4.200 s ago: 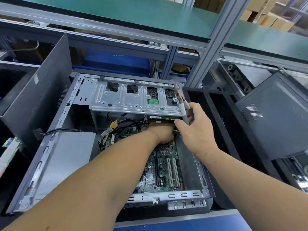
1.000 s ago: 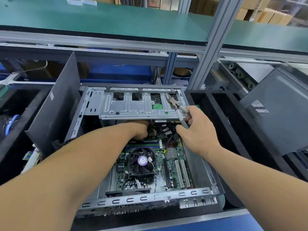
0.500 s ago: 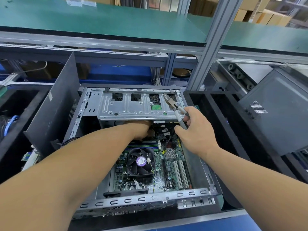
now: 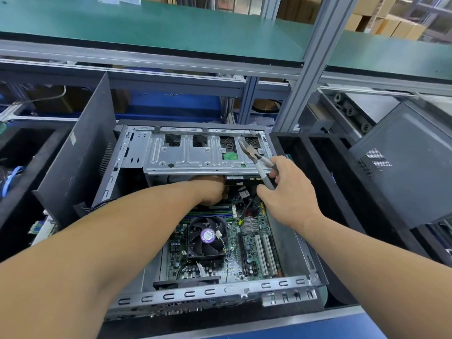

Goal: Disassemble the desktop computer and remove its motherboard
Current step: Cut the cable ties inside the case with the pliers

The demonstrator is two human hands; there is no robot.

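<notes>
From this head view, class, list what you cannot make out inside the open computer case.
- Left hand: fingers hidden under the drive cage; grip unknown.
- Motherboard: far end hidden by cage and arms.
- Fan label: too small to read.
- Pliers in right hand: handle ends covered by the palm.

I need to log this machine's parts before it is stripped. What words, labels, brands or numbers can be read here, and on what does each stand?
Nothing reads with certainty.
Round purple sticker on the CPU fan: print too blurred to read.
White label under the drive cage: too small to read.
Small sticker on the leaning side panel: no legible text.
Motherboard: its markings are too fine to read.
</notes>
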